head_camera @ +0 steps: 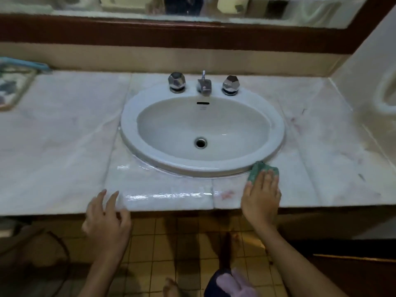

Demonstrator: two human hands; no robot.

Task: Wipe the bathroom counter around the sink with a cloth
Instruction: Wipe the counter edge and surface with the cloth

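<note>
**Green cloth pressed to the counter at the sink's front right rim**

Seen from the head camera, the right hand point(261, 198) lay flat, palm down, with its fingers straight and close together on top of a green cloth point(261, 170). It pinned the cloth to the counter point(64, 146) by pressure and did not grip it. The cloth sat on the pale marble just in front of and to the right of the sink point(202, 127), its far corner touching the outer rim of the basin. Only the part beyond the fingertips showed; that part ran longer from side to side than front to back, roughly along the curve of the rim. The fingers pointed away from the person, toward the basin.

The left hand point(107, 224) was at the counter's front edge, well to the left of the cloth, fingers loosely spread and half curled, holding nothing. Whether its fingertips touched the marble could not be told.

A wet sheen lay on the counter along the front edge, between the two hands, and curved up the sink's left side. Behind the basin stood a faucet point(204, 84) between two faceted chrome knobs point(176, 81). The floor point(150, 243) below was yellowish tile.
</note>
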